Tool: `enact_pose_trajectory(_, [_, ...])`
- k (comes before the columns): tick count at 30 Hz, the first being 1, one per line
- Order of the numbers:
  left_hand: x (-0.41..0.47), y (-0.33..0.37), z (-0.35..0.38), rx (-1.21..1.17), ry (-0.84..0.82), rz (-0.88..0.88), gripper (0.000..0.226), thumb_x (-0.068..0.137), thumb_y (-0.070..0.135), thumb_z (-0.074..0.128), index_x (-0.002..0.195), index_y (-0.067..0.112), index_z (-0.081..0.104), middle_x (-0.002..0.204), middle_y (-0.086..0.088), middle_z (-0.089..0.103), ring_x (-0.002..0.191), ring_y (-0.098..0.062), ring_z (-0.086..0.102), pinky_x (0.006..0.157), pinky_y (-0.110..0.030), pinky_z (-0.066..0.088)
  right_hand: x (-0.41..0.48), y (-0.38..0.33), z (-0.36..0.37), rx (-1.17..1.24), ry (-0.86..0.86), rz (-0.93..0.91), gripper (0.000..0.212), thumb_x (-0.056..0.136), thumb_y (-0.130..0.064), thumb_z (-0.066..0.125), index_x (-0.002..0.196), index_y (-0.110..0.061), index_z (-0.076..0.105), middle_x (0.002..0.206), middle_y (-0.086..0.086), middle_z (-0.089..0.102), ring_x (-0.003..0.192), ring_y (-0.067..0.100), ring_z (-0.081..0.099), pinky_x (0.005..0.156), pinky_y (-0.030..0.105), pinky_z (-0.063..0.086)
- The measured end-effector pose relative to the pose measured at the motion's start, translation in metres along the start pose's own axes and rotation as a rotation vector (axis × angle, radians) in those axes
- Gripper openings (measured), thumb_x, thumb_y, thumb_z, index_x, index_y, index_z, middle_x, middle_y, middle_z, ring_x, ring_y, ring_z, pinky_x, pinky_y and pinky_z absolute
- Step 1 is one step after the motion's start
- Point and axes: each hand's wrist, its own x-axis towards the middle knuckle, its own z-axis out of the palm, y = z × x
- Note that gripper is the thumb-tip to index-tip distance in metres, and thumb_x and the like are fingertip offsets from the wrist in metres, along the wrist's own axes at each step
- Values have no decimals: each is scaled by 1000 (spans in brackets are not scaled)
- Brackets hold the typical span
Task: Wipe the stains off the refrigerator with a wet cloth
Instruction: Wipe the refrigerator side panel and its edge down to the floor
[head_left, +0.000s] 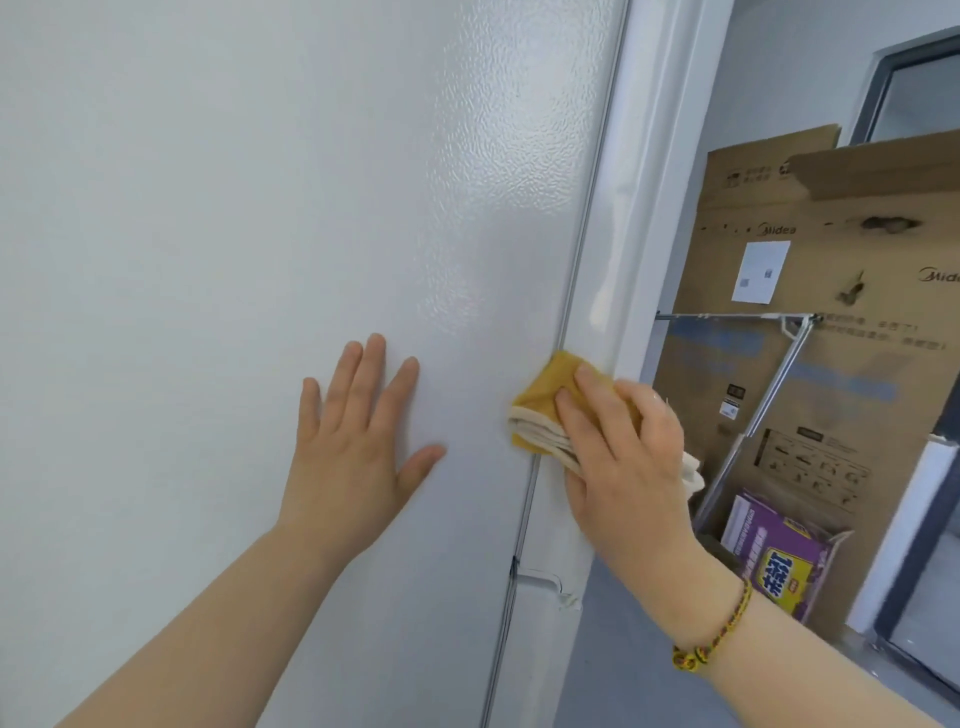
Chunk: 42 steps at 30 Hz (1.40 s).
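Note:
The white refrigerator (234, 208) fills the left and middle of the view, its pebbled side panel facing me. My left hand (358, 441) lies flat on that panel with fingers spread and holds nothing. My right hand (623, 457) presses a folded yellow cloth (545, 395) with a white underside against the fridge's right edge, where the panel meets the door strip (613, 260). My fingers cover much of the cloth. I make out no distinct stain on the panel.
To the right stand large brown cardboard boxes (810, 270), a metal rack frame (769, 395) and a purple printed box (779, 561) low down. A dark window frame (893, 67) shows at the upper right. Grey floor (623, 665) lies below.

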Motion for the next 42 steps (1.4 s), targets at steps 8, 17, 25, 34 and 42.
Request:
enact_pose_trajectory(8, [-2, -1, -1, 1, -23, 12, 70, 78, 48, 36, 135, 9, 27, 141, -27, 35, 130, -31, 18, 95, -62, 29, -42, -5, -18, 54, -120, -258, 23, 81, -7, 45, 81, -14, 67, 99, 3, 66, 91, 26, 43, 78, 34, 34])
enact_pose_trajectory(17, [-4, 0, -4, -48, -63, -14, 73, 80, 42, 56, 137, 9, 25, 144, -26, 31, 132, -31, 18, 98, -62, 28, -91, -30, -13, 37, -190, -169, 18, 79, -9, 46, 95, -13, 50, 111, 3, 47, 89, 27, 41, 72, 35, 33])
enact_pose_trajectory(25, [-19, 7, -11, -103, -95, -53, 65, 80, 34, 51, 137, 8, 32, 144, -23, 33, 133, -31, 20, 105, -50, 24, -46, -12, -27, 45, -221, -106, 28, 72, -10, 43, 86, -16, 66, 95, 1, 72, 86, 27, 40, 68, 35, 44])
enact_pose_trajectory(34, [-98, 13, 4, 20, -182, -18, 60, 78, 37, 35, 133, 11, 36, 140, -18, 34, 128, -32, 24, 105, -43, 14, -85, -34, -32, 66, -386, -191, 34, 69, -11, 39, 73, -16, 72, 92, 1, 71, 87, 27, 40, 64, 31, 27])
enact_pose_trajectory(42, [-143, 32, 17, 76, -352, -96, 62, 79, 44, 34, 135, 17, 34, 143, -13, 31, 128, -27, 27, 103, -41, 18, -99, -28, -23, 200, -281, -151, 22, 76, -14, 48, 88, -15, 66, 97, 1, 72, 87, 26, 40, 67, 33, 29])
